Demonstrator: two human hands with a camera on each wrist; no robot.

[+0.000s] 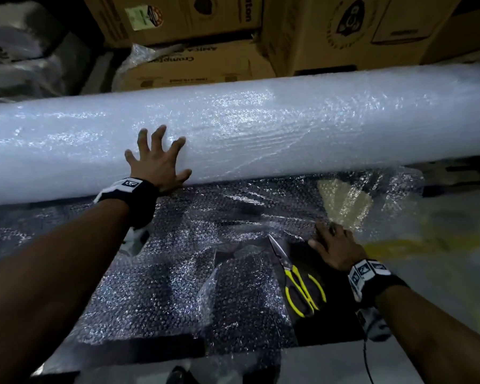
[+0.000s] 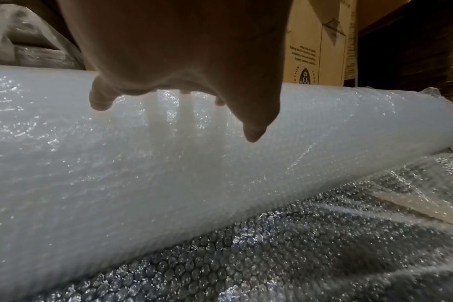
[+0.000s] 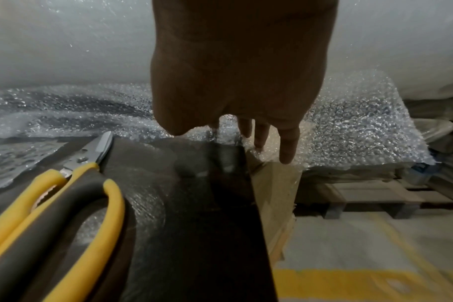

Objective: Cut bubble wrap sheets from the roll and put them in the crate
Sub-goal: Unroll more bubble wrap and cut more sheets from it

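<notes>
Head view shows my left hand (image 1: 158,159) spread flat, fingers splayed, against the near side of the big bubble wrap roll (image 1: 261,126), which lies across the black worktop (image 1: 333,322) in front of stacked cardboard boxes (image 1: 205,59). My right hand (image 1: 336,245) rests with straight fingers on the loose unrolled sheet (image 1: 178,273) at the worktop's right edge, gripping nothing.

I judge the roll bulky but light, soft enough to dent and ready to roll off under a push, so a flat palm steadies it best. The sheet looks limp, slick and crinkly; I would pinch it at the free edge, not the middle.

Yellow-handled scissors (image 1: 302,284) lie closed just left of my right hand, partly on the sheet, and could snag it if I pull. No crate is in view.
</notes>
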